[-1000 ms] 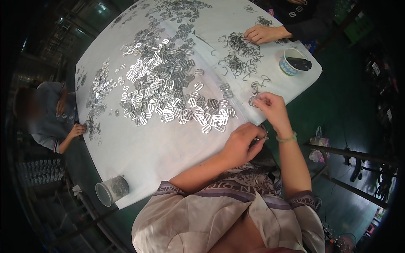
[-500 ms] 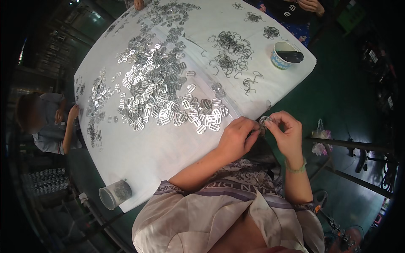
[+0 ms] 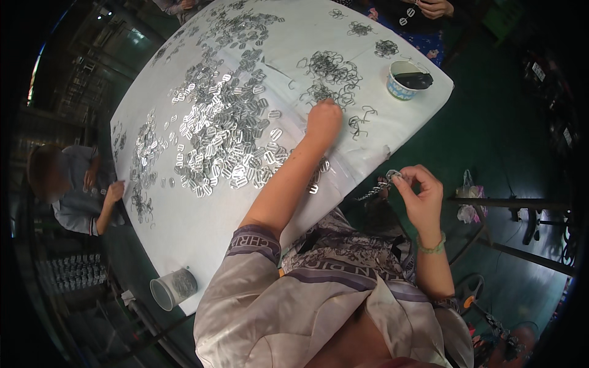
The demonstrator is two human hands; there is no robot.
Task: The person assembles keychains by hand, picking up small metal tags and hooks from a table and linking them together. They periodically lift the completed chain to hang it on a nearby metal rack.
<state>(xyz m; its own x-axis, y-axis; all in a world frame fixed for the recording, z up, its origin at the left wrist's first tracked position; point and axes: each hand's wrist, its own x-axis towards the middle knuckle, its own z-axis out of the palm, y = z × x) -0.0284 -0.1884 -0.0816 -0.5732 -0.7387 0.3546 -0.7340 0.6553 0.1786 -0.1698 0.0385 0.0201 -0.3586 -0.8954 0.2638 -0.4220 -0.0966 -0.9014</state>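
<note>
My left hand (image 3: 325,121) reaches over the table to the near edge of a pile of dark bent wire pieces (image 3: 329,69). Its fingers are curled down, and whatever they pinch is hidden. Off the table's near right edge, my right hand (image 3: 422,191) is closed with thumb and fingers on a dangling chain of metal links (image 3: 372,191). To the left of my forearm spreads a big heap of flat, slotted silver metal buckles (image 3: 215,135). A smaller cluster of wire pieces (image 3: 361,122) lies just right of my left hand.
A paper cup (image 3: 400,91) with something black in it stands at the right corner of the white table (image 3: 208,245). A clear plastic cup (image 3: 173,289) lies tipped at the near left edge. Other people (image 3: 76,187) sit around the table. Metal rails (image 3: 521,202) run at the right.
My left hand has left my right hand and moved up and left to the wire pile. The chain now hangs from my right hand alone, which has hardly moved.
</note>
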